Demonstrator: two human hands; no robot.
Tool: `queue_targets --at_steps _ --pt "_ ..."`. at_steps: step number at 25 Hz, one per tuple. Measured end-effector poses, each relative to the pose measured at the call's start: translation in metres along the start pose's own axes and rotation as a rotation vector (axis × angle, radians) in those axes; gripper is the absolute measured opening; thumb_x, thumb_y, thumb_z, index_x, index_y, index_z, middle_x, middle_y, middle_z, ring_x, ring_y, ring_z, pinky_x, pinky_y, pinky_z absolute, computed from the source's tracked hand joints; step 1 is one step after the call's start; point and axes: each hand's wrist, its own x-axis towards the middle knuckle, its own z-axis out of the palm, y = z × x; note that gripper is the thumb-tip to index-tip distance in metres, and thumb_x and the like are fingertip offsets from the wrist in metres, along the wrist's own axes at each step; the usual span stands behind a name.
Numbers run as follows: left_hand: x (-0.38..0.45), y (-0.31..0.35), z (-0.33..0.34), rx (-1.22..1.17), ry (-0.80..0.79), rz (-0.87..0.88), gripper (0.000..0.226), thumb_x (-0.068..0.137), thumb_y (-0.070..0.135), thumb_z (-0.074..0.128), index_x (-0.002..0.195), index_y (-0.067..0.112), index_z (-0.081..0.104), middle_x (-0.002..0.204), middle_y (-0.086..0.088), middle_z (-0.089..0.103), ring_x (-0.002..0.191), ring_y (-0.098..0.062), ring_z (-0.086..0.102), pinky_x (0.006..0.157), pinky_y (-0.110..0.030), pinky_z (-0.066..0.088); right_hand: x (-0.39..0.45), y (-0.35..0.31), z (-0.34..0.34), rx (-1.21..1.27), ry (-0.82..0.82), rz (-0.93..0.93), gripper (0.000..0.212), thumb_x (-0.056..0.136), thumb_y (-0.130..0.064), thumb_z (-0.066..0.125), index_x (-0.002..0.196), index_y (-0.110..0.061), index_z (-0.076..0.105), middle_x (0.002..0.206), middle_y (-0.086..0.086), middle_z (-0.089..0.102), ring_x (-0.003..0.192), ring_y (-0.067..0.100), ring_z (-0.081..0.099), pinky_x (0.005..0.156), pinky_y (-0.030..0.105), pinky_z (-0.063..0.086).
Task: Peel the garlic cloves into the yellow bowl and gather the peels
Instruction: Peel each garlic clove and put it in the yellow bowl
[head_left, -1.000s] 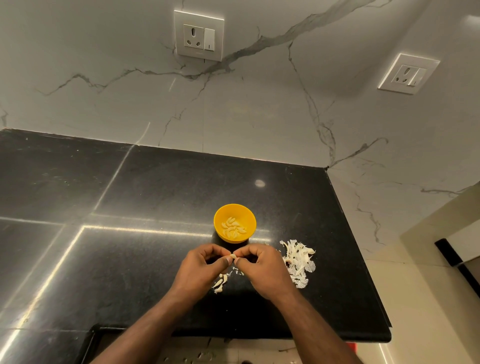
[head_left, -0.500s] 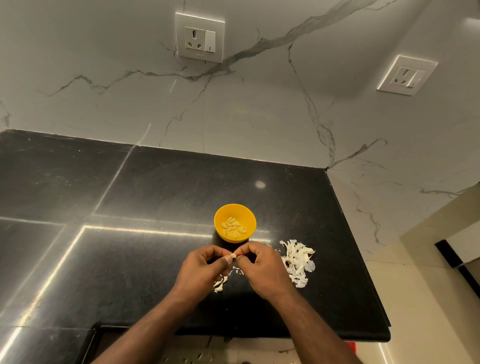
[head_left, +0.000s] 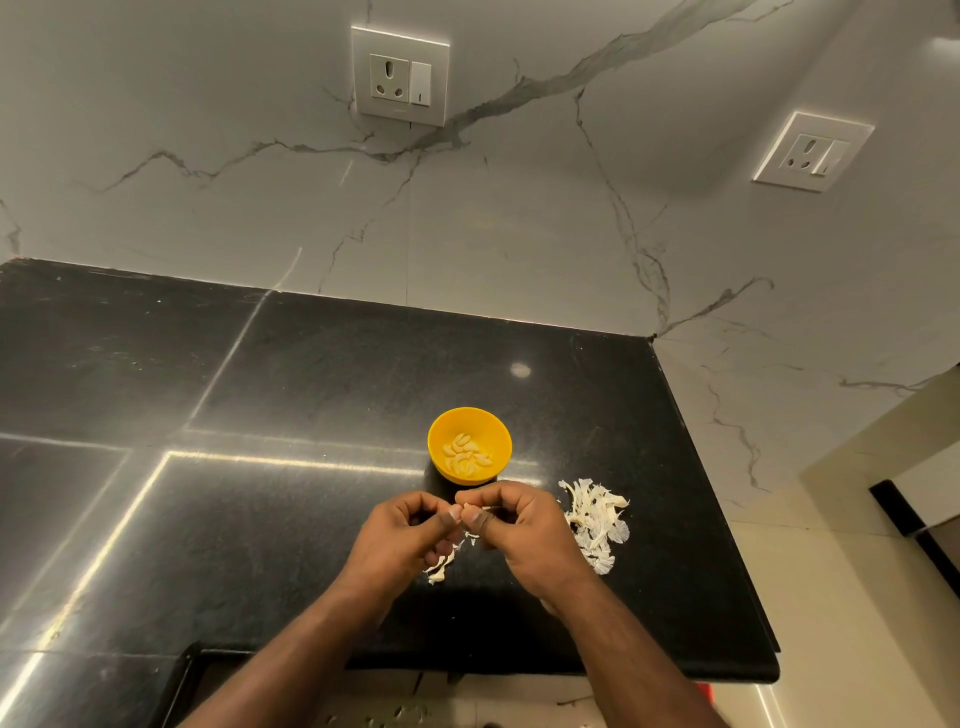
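Two bare forearms enter from the bottom edge, no sleeves visible up to where the view cuts them off. Left hand (head_left: 400, 540) and right hand (head_left: 524, 530): no rings, no watch, no bands, no gloves. Fingernails short, pale at the tips, seen on the thumbs approx. mid-frame. Rest of the person is out of view, so clothing can't be told.

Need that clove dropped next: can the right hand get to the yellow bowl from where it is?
Probably yes. The right hand is just in front of the yellow bowl, with nothing between them. It pinches the garlic clove together with the left hand, which must let go first.
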Motion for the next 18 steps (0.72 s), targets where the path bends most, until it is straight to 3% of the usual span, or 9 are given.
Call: queue_targets --at_steps 3,9,15,18 --pt "-0.0009 0.0016 -0.0024 -0.054 0.007 0.016 0.030 0.080 0.033 0.075 0.094 0.007 0.072 0.077 -0.010 0.069 0.069 -0.023 0.056 0.059 -0.028 0.045 -0.0006 -0.0006 -0.0002 0.031 0.009 -0.020 0.008 0.085 -0.012 0.078 0.092 -0.012 0.074 0.090 0.004 0.076 0.078 0.008 0.068 0.071 0.026 0.057" --pt "-0.0003 0.0052 -0.0030 -0.057 -0.051 0.023 0.016 0.088 0.022 0.073 0.092 0.007 0.076 0.076 -0.010 0.070 0.069 -0.017 0.058 0.061 -0.027 0.045 -0.0010 0.0024 0.0022 -0.095 0.038 -0.092 0.008 0.084 -0.013 0.078 0.083 -0.020 0.076 0.078 -0.005 0.075 0.074 0.005 0.068 0.070 0.019 0.053" --pt "0.0001 0.0066 -0.0058 -0.143 -0.076 -0.002 0.024 0.081 0.027 0.076 0.093 0.007 0.077 0.081 -0.016 0.070 0.074 -0.024 0.058 0.068 -0.036 0.044 -0.0009 -0.0010 0.0024 -0.008 0.021 -0.079 0.012 0.082 -0.008 0.080 0.089 -0.017 0.079 0.083 0.000 0.078 0.082 0.013 0.073 0.078 0.028 0.059" --pt "-0.0008 0.0099 -0.0046 -0.171 -0.061 0.003 0.030 0.077 0.024 0.077 0.098 0.003 0.075 0.083 -0.016 0.071 0.072 -0.019 0.062 0.067 -0.032 0.048 -0.0014 -0.0023 0.0035 0.042 0.007 -0.052 0.022 0.082 -0.001 0.077 0.098 -0.016 0.079 0.089 -0.001 0.079 0.088 0.012 0.074 0.080 0.025 0.058"
